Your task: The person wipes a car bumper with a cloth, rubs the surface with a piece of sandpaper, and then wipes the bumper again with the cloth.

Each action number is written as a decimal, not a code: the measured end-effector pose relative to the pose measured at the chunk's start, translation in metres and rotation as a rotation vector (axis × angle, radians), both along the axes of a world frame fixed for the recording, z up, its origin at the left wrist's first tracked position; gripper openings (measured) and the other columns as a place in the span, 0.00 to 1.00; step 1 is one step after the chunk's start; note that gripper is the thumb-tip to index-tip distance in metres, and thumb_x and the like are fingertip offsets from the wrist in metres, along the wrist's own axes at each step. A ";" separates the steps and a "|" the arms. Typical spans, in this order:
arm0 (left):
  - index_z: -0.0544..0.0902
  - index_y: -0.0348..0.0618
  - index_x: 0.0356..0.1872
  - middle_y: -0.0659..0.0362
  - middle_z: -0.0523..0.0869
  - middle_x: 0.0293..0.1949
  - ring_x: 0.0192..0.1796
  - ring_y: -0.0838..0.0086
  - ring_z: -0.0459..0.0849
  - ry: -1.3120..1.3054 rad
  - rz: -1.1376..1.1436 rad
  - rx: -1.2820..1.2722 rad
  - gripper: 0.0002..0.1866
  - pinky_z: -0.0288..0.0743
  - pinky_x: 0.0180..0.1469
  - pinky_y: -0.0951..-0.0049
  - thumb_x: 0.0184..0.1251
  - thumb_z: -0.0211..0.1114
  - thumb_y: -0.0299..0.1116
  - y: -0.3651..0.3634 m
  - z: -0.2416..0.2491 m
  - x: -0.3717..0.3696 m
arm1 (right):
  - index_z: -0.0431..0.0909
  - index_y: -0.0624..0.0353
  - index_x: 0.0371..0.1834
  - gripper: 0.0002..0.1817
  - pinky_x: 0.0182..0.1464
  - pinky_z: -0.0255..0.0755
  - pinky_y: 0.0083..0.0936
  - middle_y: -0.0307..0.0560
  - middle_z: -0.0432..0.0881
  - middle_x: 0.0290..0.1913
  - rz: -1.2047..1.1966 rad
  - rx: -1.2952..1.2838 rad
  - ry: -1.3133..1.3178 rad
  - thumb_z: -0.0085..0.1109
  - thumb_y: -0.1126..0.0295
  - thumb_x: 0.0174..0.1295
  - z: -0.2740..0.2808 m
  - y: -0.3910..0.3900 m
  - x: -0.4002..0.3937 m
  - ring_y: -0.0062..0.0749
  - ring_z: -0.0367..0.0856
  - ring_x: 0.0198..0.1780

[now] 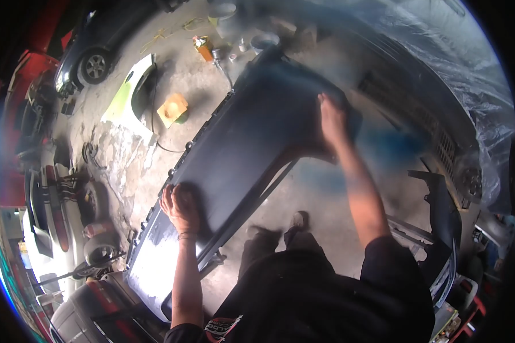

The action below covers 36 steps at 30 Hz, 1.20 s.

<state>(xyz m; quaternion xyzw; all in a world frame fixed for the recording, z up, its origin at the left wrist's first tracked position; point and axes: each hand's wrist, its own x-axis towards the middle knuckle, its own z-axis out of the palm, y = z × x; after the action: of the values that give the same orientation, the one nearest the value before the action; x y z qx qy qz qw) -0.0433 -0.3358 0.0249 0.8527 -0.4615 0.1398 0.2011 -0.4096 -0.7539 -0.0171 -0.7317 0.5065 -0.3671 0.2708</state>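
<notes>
A long dark grey car bumper [240, 143] lies raised above the concrete floor, running from lower left to upper right. My left hand [180, 206] rests on its near left part, fingers curled against the surface. My right hand [332, 117] presses flat on the far right part, blurred by motion. I cannot tell whether either hand holds a pad or cloth. My dark trousers and shoe [297, 220] show below the bumper.
A pale green fender [129, 94] lies on the floor at the upper left, beside an orange block [173, 108]. Cans and cups [234, 48] stand at the top. Plastic sheeting [440, 68] covers a vehicle on the right. Another dark bumper [443, 228] stands at the lower right.
</notes>
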 end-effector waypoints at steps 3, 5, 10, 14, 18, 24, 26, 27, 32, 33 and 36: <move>0.84 0.51 0.70 0.46 0.81 0.76 0.81 0.46 0.75 0.008 0.005 0.017 0.23 0.58 0.87 0.37 0.76 0.72 0.36 0.003 0.001 0.000 | 0.80 0.65 0.77 0.21 0.76 0.77 0.48 0.65 0.86 0.73 0.045 -0.131 0.081 0.49 0.69 0.89 -0.003 -0.003 0.000 0.62 0.82 0.76; 0.84 0.51 0.69 0.47 0.81 0.76 0.81 0.46 0.75 0.006 0.009 0.001 0.23 0.58 0.87 0.37 0.75 0.74 0.35 -0.001 -0.001 0.002 | 0.77 0.59 0.82 0.24 0.76 0.76 0.48 0.66 0.84 0.75 0.083 -0.334 0.173 0.51 0.72 0.87 -0.003 0.050 0.006 0.66 0.81 0.77; 0.84 0.50 0.69 0.47 0.81 0.75 0.80 0.45 0.75 0.025 0.019 0.004 0.23 0.58 0.87 0.37 0.75 0.75 0.33 -0.002 0.008 -0.002 | 0.83 0.55 0.74 0.22 0.88 0.57 0.63 0.48 0.83 0.80 0.293 -0.252 0.173 0.59 0.79 0.80 0.030 0.126 0.001 0.55 0.74 0.86; 0.84 0.50 0.69 0.47 0.81 0.75 0.80 0.45 0.76 0.050 0.046 0.003 0.23 0.58 0.87 0.36 0.75 0.75 0.32 -0.002 0.004 -0.003 | 0.80 0.57 0.78 0.21 0.83 0.70 0.48 0.53 0.83 0.79 0.260 -0.161 0.057 0.50 0.72 0.88 0.014 0.025 0.001 0.57 0.76 0.83; 0.84 0.51 0.69 0.46 0.80 0.75 0.80 0.45 0.76 0.076 0.041 0.010 0.25 0.58 0.86 0.33 0.72 0.75 0.31 -0.002 0.000 0.005 | 0.78 0.63 0.80 0.22 0.80 0.75 0.45 0.62 0.81 0.78 0.233 -0.232 0.241 0.46 0.73 0.89 -0.005 -0.017 0.006 0.59 0.80 0.78; 0.85 0.49 0.69 0.44 0.79 0.75 0.81 0.41 0.73 0.223 0.111 -0.034 0.25 0.65 0.82 0.35 0.71 0.76 0.32 -0.003 0.016 0.004 | 0.79 0.57 0.79 0.23 0.89 0.51 0.66 0.53 0.80 0.82 0.448 -0.123 0.351 0.51 0.75 0.84 0.043 0.058 -0.004 0.60 0.70 0.87; 0.84 0.48 0.66 0.44 0.80 0.74 0.81 0.43 0.75 0.117 0.121 0.007 0.24 0.64 0.84 0.34 0.72 0.78 0.34 -0.007 0.022 0.003 | 0.79 0.58 0.81 0.24 0.90 0.49 0.65 0.56 0.78 0.84 0.488 -0.079 0.338 0.41 0.70 0.90 0.037 0.004 0.007 0.61 0.68 0.88; 0.84 0.48 0.66 0.44 0.80 0.74 0.81 0.44 0.75 0.098 0.124 0.009 0.23 0.63 0.84 0.34 0.72 0.77 0.34 -0.008 0.021 0.005 | 0.79 0.58 0.81 0.24 0.89 0.52 0.61 0.56 0.78 0.84 0.475 -0.079 0.360 0.40 0.70 0.91 0.033 -0.036 0.024 0.61 0.68 0.87; 0.84 0.48 0.66 0.44 0.81 0.73 0.81 0.45 0.76 0.080 0.167 0.040 0.23 0.64 0.85 0.34 0.73 0.77 0.34 -0.013 0.037 -0.004 | 0.74 0.63 0.84 0.25 0.84 0.68 0.45 0.59 0.77 0.84 0.535 0.190 0.328 0.40 0.70 0.90 0.032 -0.136 0.075 0.63 0.67 0.87; 0.84 0.48 0.67 0.44 0.81 0.73 0.82 0.44 0.75 0.069 0.169 0.038 0.22 0.64 0.85 0.34 0.74 0.76 0.34 -0.014 0.037 -0.005 | 0.74 0.63 0.84 0.26 0.86 0.65 0.49 0.59 0.76 0.84 0.546 0.106 0.350 0.41 0.70 0.89 0.034 -0.120 0.068 0.63 0.66 0.88; 0.84 0.49 0.68 0.44 0.79 0.75 0.83 0.44 0.73 0.064 0.201 0.034 0.22 0.63 0.85 0.35 0.75 0.75 0.35 -0.015 0.035 -0.002 | 0.73 0.62 0.85 0.27 0.90 0.53 0.61 0.59 0.76 0.85 0.680 -0.029 0.408 0.43 0.71 0.88 0.044 -0.052 0.032 0.64 0.64 0.90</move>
<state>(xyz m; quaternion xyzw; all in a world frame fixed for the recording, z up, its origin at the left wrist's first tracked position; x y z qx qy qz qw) -0.0456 -0.3505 0.0600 0.9019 -0.3695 0.1242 0.1862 -0.3777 -0.8062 0.0269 -0.9194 0.2732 -0.1107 0.2603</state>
